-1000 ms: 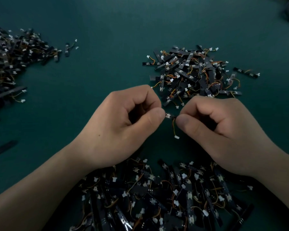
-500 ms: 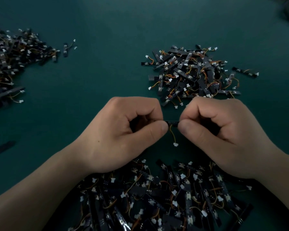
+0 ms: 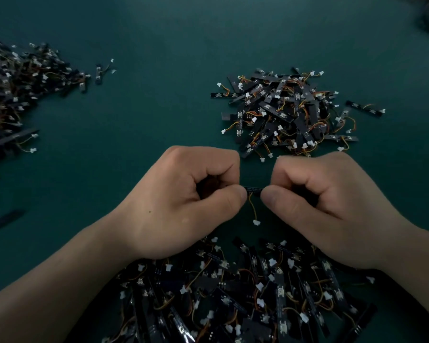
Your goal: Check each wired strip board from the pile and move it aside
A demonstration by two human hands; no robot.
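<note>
A black strip board (image 3: 253, 188) is held level between my two hands, above the green mat. My left hand (image 3: 183, 206) pinches its left end between thumb and curled fingers. My right hand (image 3: 327, 209) pinches its right end the same way. Only the short middle of the board shows between the thumbs. Its orange-yellow wire hangs down to a small white connector (image 3: 256, 222). A big pile of wired strip boards (image 3: 233, 298) lies under my wrists at the near edge.
A second pile of boards (image 3: 290, 112) lies just beyond my hands, right of centre. A third heap (image 3: 18, 95) spreads along the left edge, with loose boards (image 3: 3, 222) nearby. Bare green mat (image 3: 146, 107) stretches between the piles.
Both hands have shifted slightly lower in view with the board. The board has turned from showing its face to lying edge-on, and the wire now hangs straighter down.
</note>
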